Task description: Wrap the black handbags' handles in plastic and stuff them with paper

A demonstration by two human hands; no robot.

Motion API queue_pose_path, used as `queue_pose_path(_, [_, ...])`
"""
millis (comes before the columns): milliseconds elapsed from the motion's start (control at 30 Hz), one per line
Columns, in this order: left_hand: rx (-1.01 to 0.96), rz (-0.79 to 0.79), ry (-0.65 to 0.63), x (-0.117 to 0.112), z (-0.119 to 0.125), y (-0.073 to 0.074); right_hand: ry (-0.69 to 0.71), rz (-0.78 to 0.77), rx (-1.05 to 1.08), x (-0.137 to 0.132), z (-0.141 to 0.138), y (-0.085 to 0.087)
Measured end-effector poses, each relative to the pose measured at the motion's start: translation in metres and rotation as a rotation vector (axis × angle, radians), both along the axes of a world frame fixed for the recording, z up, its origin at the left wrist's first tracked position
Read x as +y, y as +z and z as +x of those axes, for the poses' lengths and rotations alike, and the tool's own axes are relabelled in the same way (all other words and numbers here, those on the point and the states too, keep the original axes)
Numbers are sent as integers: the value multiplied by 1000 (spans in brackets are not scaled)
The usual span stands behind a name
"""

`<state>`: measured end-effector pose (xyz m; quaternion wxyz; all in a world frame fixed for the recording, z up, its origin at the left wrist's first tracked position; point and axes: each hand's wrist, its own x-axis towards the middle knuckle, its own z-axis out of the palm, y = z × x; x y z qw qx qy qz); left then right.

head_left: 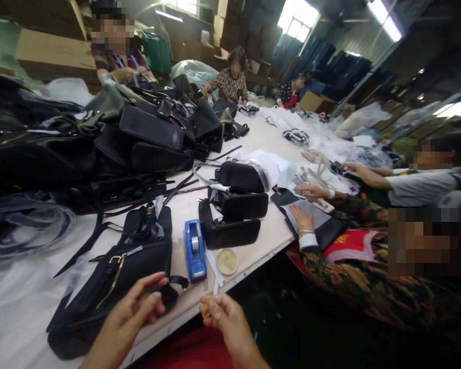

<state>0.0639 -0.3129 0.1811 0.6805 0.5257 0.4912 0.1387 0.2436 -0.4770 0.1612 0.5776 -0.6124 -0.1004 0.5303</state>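
In the head view my right hand point(230, 320) is at the table's front edge, its thumb and fingers pinched around a small yellow-brown piece point(205, 309) whose kind I cannot make out. My left hand point(140, 307) hovers over the lower right of a black backpack point(138, 277), fingers loosely bent and apart, with nothing seen in them. The backpack lies flat, with a gold zip and dark straps. A blue tape dispenser point(195, 256) stands right of the backpack. Beside it are a round tin point(227, 261) of pale yellowish stuff and white paper strips point(216, 271).
Several black bags point(230, 225) stand beyond the dispenser, and a large heap of bags point(149, 133) fills the left. Clear plastic point(23, 225) lies at far left. On the right a co-worker's hands point(303, 218) press on a black piece. Other people sit around the table.
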Motion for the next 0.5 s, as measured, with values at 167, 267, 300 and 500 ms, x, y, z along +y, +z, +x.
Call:
queue_pose_path(167, [-309, -155, -450, -65, 88, 1, -39, 148, -32, -31, 22, 22])
queue_pose_path(267, [-330, -136, -524, -100, 128, -1, -123, 211, -117, -60, 46, 28])
queue_pose_path(300, [-323, -128, -525, -111, 142, 1, -153, 211, -121, -71, 56, 29])
queue_pose_path(500, [-145, -87, -620, -169, 220, 8, -349, 165, -69, -149, 111, 26])
